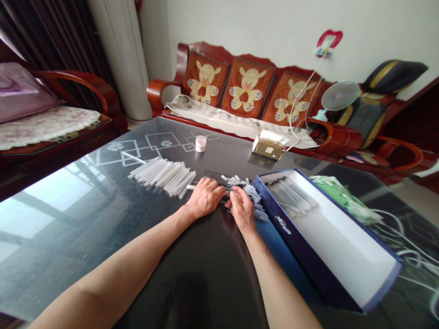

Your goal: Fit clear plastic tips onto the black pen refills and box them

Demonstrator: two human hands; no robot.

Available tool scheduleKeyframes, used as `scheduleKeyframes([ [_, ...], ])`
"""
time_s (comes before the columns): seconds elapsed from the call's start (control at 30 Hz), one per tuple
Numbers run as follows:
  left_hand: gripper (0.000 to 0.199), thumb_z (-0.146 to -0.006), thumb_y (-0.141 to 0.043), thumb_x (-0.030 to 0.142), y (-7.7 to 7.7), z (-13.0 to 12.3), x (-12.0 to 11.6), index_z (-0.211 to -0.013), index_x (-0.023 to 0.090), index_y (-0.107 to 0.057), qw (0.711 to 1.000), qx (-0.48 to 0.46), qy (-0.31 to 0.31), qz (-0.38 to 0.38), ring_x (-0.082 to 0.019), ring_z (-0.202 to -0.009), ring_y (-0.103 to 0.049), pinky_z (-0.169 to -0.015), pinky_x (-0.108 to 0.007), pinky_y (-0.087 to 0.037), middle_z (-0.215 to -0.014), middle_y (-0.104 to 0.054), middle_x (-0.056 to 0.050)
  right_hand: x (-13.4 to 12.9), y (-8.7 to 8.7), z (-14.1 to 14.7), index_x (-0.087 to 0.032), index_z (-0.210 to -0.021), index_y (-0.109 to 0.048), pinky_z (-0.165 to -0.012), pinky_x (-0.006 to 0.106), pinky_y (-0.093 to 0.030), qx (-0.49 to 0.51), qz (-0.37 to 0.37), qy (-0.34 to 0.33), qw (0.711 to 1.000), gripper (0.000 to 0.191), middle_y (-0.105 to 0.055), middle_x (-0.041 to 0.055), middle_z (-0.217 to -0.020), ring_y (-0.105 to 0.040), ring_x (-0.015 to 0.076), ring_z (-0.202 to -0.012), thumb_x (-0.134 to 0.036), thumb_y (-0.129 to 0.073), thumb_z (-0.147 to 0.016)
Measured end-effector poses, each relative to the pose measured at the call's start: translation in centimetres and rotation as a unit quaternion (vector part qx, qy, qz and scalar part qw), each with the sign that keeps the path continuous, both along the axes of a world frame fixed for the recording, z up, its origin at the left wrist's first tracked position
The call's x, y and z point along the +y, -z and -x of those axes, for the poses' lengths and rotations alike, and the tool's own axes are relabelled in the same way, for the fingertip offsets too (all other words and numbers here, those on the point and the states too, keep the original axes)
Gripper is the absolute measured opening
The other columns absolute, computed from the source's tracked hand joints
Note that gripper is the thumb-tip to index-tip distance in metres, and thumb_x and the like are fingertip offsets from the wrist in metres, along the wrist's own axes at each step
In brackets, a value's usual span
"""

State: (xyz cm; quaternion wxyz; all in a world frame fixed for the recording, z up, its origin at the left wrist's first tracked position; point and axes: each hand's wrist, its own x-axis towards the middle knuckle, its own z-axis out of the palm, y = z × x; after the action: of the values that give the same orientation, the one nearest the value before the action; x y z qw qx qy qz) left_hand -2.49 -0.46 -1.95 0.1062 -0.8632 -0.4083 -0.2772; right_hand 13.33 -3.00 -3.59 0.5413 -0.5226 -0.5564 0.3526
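A dark, glossy counter [137, 237] is spreading beneath both grips, while a carved wooden sofa [164, 93] with three bear-patterned cushions [247, 87] is standing beyond them. To the right of the right grip, a long blue box [343, 242] with a white interior is lying open, its far end holding translucent tubes with dark tips [291, 194]. Left of the left grip, a heap of whitish tubes [164, 176] is fanning out; a smaller pile of pale tubes [255, 196] is lying just beside the right grip. Past the box, a green-and-white packet [343, 196] is resting near white cables [404, 233]. The left grip [207, 196] and right grip [240, 205] are pinching thin dark rods [224, 184] between them, fingers partly hiding the contact. Farther out, a gold tissue box [269, 147] and a small round jar [200, 144] are sitting on the counter.
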Motion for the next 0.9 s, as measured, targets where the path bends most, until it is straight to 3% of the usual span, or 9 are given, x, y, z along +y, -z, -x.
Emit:
scheduleKeyframes([
  [0.07, 0.04, -0.099, -0.029, 0.035, 0.0, 0.0, 0.0, -0.094, 0.02, -0.066, 1.0, 0.004, 0.001, 0.004, -0.019, -0.075, -0.046, -0.077, -0.035, -0.035, -0.077, -0.057, -0.006, 0.0, -0.1, 0.1, -0.014, -0.097, -0.061, -0.048, 0.024, -0.045, -0.016, 0.021, 0.006, 1.0, 0.043, -0.066, 0.0036, -0.069, -0.056, 0.0119, -0.049, -0.054, -0.047, -0.087],
  [0.17, 0.04, -0.099, -0.029, 0.035, -0.2, 0.0, -0.1, -0.095, 0.02, -0.066, 1.0, 0.013, 0.002, 0.008, -0.019, -0.075, -0.046, -0.077, -0.035, -0.035, -0.077, -0.057, -0.006, 0.0, -0.2, 0.1, -0.017, -0.085, -0.063, -0.05, 0.024, -0.046, -0.048, 0.013, 0.006, 0.999, 0.039, -0.065, 0.0026, -0.066, -0.056, 0.0121, -0.049, -0.052, -0.048, -0.087],
  [0.37, 0.04, -0.099, -0.031, 0.037, -0.1, 0.2, 0.1, -0.096, 0.019, -0.066, 1.0, 0.001, -0.004, 0.003, -0.019, -0.075, -0.046, -0.077, -0.035, -0.035, -0.078, -0.057, -0.006, 0.2, 1.0, 0.0, -0.018, -0.098, -0.062, -0.063, 0.028, -0.054, -0.051, -0.051, 0.037, 0.997, 0.027, -0.07, 0.0051, -0.084, -0.065, 0.0153, -0.064, -0.04, -0.057, -0.083],
  [0.53, 0.038, -0.099, -0.031, 0.037, 0.3, 0.3, 0.4, -0.095, 0.019, -0.066, 1.0, -0.007, -0.008, -0.008, -0.018, -0.074, -0.046, -0.076, -0.035, -0.035, -0.077, -0.057, -0.005, 0.1, 1.0, -1.3, -0.019, -0.099, -0.064, -0.072, 0.031, -0.056, -0.124, -0.111, 0.088, 0.982, 0.022, -0.072, 0.0071, -0.089, -0.068, 0.0184, -0.076, -0.034, -0.056, -0.085],
  [0.73, 0.038, -0.099, -0.032, 0.036, 0.5, 0.3, 0.5, -0.095, 0.019, -0.065, 1.0, -0.015, 0.001, -0.007, -0.018, -0.075, -0.047, -0.077, -0.034, -0.037, -0.08, -0.057, -0.006, 0.4, -1.6, -4.2, -0.018, -0.091, -0.068, -0.077, 0.032, -0.052, -0.308, -0.192, 0.153, 0.919, 0.019, -0.067, 0.0082, -0.091, -0.063, 0.0181, -0.078, -0.026, -0.053, -0.085],
  [0.9, 0.038, -0.099, -0.031, 0.035, 0.6, 0.3, 0.5, -0.094, 0.019, -0.065, 1.0, -0.021, 0.001, -0.001, -0.019, -0.077, -0.047, -0.078, -0.035, -0.037, -0.08, -0.057, -0.007, 2.9, -3.4, -4.4, -0.017, -0.091, -0.069, -0.076, 0.029, -0.048, -0.482, -0.124, 0.073, 0.864, 0.02, -0.065, 0.0084, -0.087, -0.06, 0.0181, -0.076, -0.017, -0.051, -0.084],
])
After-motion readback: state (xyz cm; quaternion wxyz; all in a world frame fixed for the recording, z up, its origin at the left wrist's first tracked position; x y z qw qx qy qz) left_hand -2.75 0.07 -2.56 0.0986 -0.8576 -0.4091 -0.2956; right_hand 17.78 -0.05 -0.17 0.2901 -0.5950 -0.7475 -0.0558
